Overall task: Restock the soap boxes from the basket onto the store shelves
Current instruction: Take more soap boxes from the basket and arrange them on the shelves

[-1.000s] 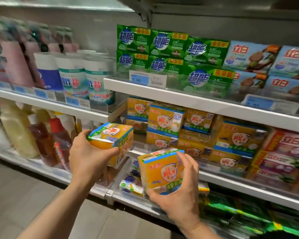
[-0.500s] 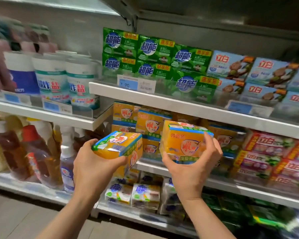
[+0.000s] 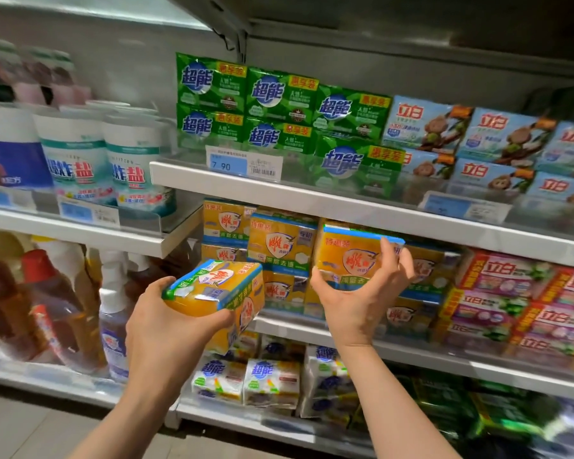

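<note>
While your right hand (image 3: 362, 293) grips one yellow soap box (image 3: 352, 256) at the middle shelf (image 3: 411, 352), stacked yellow boxes (image 3: 279, 246) crowd just beside it. Your left hand (image 3: 166, 323) grips another box (image 3: 212, 289) — tilted, held before the shelf.

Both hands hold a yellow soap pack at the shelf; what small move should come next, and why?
Probably push the right hand forward to seat its yellow soap pack on the stack of matching yellow packs on the middle shelf. It is already held upright at that row, while the left hand holds its soap pack lower, short of the shelf.
</note>
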Available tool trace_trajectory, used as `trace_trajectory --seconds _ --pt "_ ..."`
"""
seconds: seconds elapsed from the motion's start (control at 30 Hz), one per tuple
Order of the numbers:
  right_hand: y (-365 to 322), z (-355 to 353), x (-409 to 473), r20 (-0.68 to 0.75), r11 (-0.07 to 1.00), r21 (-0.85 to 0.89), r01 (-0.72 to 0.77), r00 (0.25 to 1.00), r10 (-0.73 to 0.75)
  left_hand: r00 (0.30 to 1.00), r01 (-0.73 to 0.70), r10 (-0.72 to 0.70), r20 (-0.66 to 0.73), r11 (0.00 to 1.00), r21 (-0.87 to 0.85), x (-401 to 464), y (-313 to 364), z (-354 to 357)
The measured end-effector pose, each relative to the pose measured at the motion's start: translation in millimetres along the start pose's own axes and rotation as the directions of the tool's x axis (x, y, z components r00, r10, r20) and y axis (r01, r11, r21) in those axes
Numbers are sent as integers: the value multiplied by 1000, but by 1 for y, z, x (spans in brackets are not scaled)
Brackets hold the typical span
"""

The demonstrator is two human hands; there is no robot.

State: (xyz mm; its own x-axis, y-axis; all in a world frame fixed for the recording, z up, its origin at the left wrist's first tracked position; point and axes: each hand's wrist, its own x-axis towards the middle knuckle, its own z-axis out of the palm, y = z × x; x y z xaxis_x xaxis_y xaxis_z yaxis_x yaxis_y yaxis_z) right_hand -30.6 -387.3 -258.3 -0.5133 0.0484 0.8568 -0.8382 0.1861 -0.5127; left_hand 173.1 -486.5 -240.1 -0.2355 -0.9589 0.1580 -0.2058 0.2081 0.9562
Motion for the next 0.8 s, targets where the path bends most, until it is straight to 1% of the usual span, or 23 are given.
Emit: trace_trajectory --seconds 0.07,0.17,0.23,0.37,0.5,0.53,0.6,0.63,0.7,0.8 --pt "12 6 -7 30 999 -37 -3 1000 4 1000 0 0 -5 1000 10 1 -3 1" --pt "21 10 -16 122 992 -118 -52 990 67 1000 9 -9 -4 1000 13 1 -6 4" --pt "25 10 -17 143 978 -208 -33 988 64 1000 3 -3 -4 1000 23 0 -7 6" --pt "37 0 -27 140 932 -357 55 990 -5 1000 26 -26 9 1000 13 -2 -6 10" --pt "57 -16 -49 164 891 -418 178 979 -118 998 52 -51 26 998 -40 -4 0 10" --pt "60 -19 -53 194 877 -423 230 968 -161 998 58 -57 31 997 -41 -4 0 10" --pt "64 -22 -59 304 839 -422 342 926 -224 997 70 -68 41 997 -42 -3 -1 9" --pt "64 -21 -60 368 824 -423 377 902 -224 996 78 -76 45 996 -41 -2 -2 8" --pt "65 -20 -60 461 803 -446 395 871 -171 994 96 -94 52 995 -39 -1 -4 8" --pt "70 -20 -53 530 771 -483 415 839 -120 992 111 -107 71 993 -46 -2 -5 8"
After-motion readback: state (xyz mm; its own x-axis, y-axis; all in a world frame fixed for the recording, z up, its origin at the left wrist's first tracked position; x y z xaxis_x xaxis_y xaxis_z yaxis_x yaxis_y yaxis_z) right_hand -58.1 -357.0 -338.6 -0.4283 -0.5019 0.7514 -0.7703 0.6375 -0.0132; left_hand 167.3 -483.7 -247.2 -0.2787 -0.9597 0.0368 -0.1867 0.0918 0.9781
